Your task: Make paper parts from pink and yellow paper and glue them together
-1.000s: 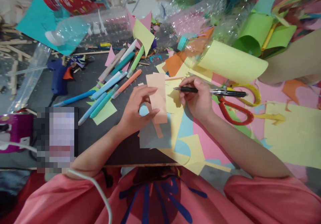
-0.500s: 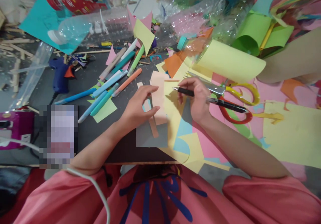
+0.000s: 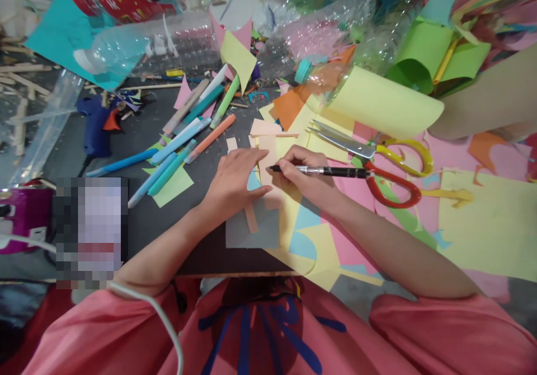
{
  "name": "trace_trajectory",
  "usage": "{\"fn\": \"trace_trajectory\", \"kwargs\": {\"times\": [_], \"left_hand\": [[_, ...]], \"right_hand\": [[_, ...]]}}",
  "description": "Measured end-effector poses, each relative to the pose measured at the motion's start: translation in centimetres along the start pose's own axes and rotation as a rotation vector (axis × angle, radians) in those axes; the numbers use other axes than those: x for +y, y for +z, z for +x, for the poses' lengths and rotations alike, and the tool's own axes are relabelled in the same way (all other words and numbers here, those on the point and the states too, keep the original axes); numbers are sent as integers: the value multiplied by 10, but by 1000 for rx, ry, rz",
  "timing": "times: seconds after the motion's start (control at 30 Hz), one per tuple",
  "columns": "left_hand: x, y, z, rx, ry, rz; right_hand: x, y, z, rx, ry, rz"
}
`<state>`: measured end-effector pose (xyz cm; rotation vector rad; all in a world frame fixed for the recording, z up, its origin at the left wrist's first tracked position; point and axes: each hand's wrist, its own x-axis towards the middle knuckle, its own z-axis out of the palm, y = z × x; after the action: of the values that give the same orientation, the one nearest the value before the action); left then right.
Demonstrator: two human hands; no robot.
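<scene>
My right hand (image 3: 308, 176) pinches a black pen (image 3: 346, 172) with a silver section. The pen's tip meets, or hovers just over, a pale peach paper strip (image 3: 268, 151). My left hand (image 3: 237, 179) rests at the strip's left side, thumb and forefinger spread apart around its edge and nothing gripped between them. Under my left palm runs a narrow tan paper strip (image 3: 250, 221), partly hidden. Both strips lie over a grey paper piece (image 3: 264, 236). Just right of my right hand are scissors (image 3: 392, 187) with one red and one yellow handle, blades apart.
Several markers (image 3: 180, 134) lie left of my hands, near a blue glue gun (image 3: 94, 129) and a phone (image 3: 103, 218). Clear plastic bottles (image 3: 184, 39) line the back. Coloured paper scraps (image 3: 482, 224) cover the right side, below a rolled yellow sheet (image 3: 386, 103).
My right hand has moved left and down, bringing the pen tip to the peach strip. The strip has shifted slightly. My left hand stays beside it with fingers spread.
</scene>
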<state>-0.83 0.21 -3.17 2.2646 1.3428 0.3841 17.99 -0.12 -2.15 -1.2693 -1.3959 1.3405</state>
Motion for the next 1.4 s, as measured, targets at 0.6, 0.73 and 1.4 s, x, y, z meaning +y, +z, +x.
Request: {"fn": "trace_trajectory", "kwargs": {"times": [0.6, 0.73, 1.4], "left_hand": [[0, 2, -1, 22, 14, 23], [0, 2, -1, 30, 9, 18], [0, 1, 2, -25, -50, 9]], "right_hand": [[1, 0, 4, -122, -37, -116], [0, 0, 4, -104, -26, -102], [6, -1, 6, -117, 56, -24]]}}
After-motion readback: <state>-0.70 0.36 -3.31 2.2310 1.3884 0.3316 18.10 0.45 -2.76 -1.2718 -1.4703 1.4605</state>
